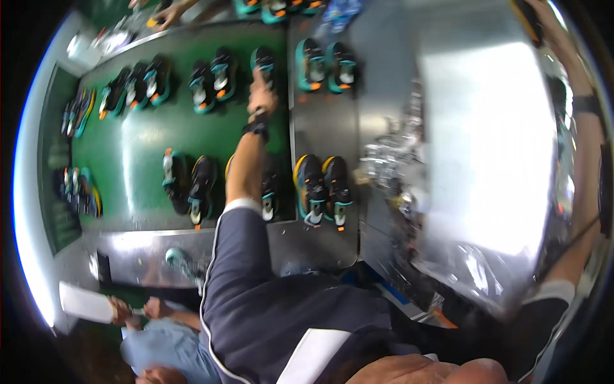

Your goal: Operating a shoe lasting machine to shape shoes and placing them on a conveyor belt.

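My left hand (261, 97) reaches far over the green work surface, a dark band on its wrist. Its blurred fingers overlap the near end of a black and teal shoe (262, 58); whether they grip it is unclear. At the upper right rim, my right hand (545, 18) is closed on a dark thing with a yellow-orange edge (527, 22), cut off by the picture's edge. Left of my left hand stand two similar shoes (213, 80). Under my left forearm another shoe (268, 192) is partly covered.
A pair of teal-trimmed shoes (325, 65) and a yellow-edged pair (323, 191) stand on the metal strip. Crumpled clear plastic (393, 160) lies beside a bright, shiny sheet (489, 141). A co-worker in blue (166, 345) holds a white panel (84, 303); another person's hand (169, 17) shows across the table.
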Demonstrator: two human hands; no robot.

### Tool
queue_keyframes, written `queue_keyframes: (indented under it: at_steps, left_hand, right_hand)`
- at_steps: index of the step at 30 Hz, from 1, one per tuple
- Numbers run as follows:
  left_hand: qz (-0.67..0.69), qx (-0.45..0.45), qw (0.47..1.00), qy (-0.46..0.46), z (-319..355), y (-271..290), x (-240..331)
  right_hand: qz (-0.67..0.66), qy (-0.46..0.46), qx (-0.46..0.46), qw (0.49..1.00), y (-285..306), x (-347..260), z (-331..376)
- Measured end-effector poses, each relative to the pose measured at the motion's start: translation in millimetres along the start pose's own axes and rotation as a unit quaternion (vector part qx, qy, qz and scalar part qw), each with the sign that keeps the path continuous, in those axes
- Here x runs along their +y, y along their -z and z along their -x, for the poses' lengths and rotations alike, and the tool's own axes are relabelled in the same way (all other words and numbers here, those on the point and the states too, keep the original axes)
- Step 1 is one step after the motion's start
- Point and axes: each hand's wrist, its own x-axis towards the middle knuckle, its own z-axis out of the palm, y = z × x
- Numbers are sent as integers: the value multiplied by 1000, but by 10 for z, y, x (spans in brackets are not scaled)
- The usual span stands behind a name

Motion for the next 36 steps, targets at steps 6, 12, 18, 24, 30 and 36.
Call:
queue_keyframes:
  at_steps: [6,12,18,24,30,36]
  left_hand:
    - [143,51,978,-146,1532,231,155]
    - [343,-231,909,-49,3966,282,1006]
    - [412,-718,557,59,5288,283,2521]
    - [350,-887,254,161,6157,-175,3744]
    - [213,-929,250,168,7784,-461,3533]
    - [213,-915,325,-106,9773,-561,3538]
  right_hand:
    - [176,-32,61,982,250,-333,1526]
    - [149,23,152,977,1206,90,2888]
    - [68,-12,183,981,1632,-74,5389]
    - [85,-46,30,995,1312,-414,7562]
    - [127,-262,334,896,639,-527,9671]
    - [-199,-321,695,612,-184,-987,11352]
